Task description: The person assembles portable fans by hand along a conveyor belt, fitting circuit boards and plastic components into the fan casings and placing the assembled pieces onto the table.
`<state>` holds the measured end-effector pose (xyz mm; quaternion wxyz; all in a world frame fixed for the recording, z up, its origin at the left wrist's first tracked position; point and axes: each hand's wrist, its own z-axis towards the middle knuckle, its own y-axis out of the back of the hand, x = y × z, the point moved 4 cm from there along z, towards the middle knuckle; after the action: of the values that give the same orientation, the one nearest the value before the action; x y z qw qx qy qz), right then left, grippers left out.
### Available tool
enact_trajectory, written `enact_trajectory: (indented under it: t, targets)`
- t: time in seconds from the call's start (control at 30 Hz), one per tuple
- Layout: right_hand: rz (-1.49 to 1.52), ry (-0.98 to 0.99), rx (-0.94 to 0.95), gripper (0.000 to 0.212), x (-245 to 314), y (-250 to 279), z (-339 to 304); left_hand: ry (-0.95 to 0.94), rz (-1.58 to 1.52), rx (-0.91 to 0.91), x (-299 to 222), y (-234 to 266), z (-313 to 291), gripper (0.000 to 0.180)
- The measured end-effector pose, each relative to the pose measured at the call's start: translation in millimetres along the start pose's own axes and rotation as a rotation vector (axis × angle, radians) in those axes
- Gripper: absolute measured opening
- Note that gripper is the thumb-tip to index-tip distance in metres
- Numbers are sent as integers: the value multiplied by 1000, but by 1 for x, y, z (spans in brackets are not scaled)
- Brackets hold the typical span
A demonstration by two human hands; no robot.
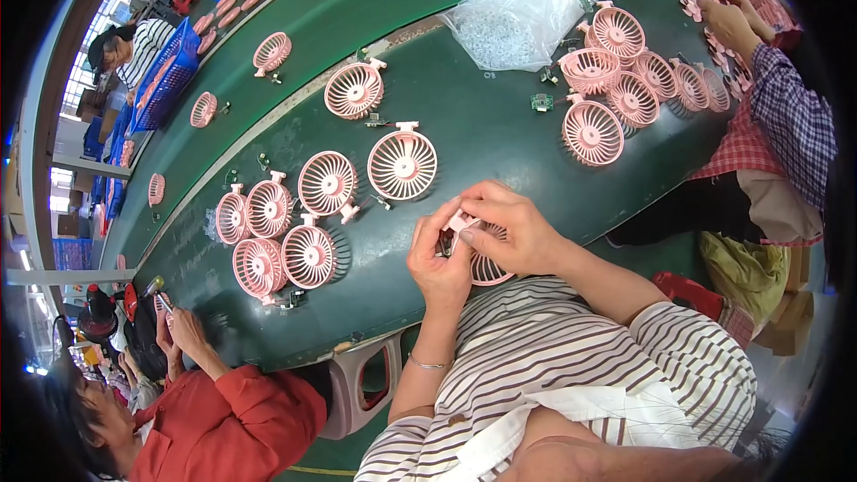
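Close to the table's near edge, both my hands close around a pink round fan housing (pixel 488 271), its slatted ring showing below my fingers. My left hand (pixel 436 257) grips the neck side, with something small and dark by its fingers that I cannot make out. The fingers of my right hand (pixel 516 225) pinch at the pale pink neck (pixel 461 221). Just beyond my hands lies another pink fan housing (pixel 403 166), with a small circuit board (pixel 382 203) beside it. More housings (pixel 327 183) with little boards lie to the left.
A clear plastic bag (pixel 509 22) of small transparent pieces sits at the back. Several pink housings (pixel 593 133) cluster at right, near a co-worker's hands (pixel 732 22). A raised strip divides the table from a green conveyor belt (pixel 234 80). Another person in red (pixel 241 419) sits at left.
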<state>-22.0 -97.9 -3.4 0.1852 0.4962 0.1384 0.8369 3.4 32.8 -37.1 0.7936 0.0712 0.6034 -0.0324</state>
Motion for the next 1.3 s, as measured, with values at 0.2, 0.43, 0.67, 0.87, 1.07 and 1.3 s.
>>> enact_trajectory:
  t: [0.2, 0.43, 0.67, 0.87, 1.07, 1.3]
  targets:
    - [264, -273, -173, 21, -4, -3, -14, -5, -47, -14, 3, 0, -3, 32]
    - [21, -17, -167, 18, 8, -3, -8, 52, -120, -5, 7, 2, -7, 28]
    - [62, -201, -81, 19, -14, 10, -5, -61, 199, 183, -27, 5, 13, 46]
    - [-266, -286, -88, 14, -57, 63, 3, -430, 721, 56, -36, 34, 74, 36]
    - [-326, -491, -146, 16, -82, 104, 16, -349, 988, 304, -5, 7, 127, 32]
    - [-766, -127, -437, 11, -78, 125, 31, -255, 635, 212, -12, 1, 124, 20]
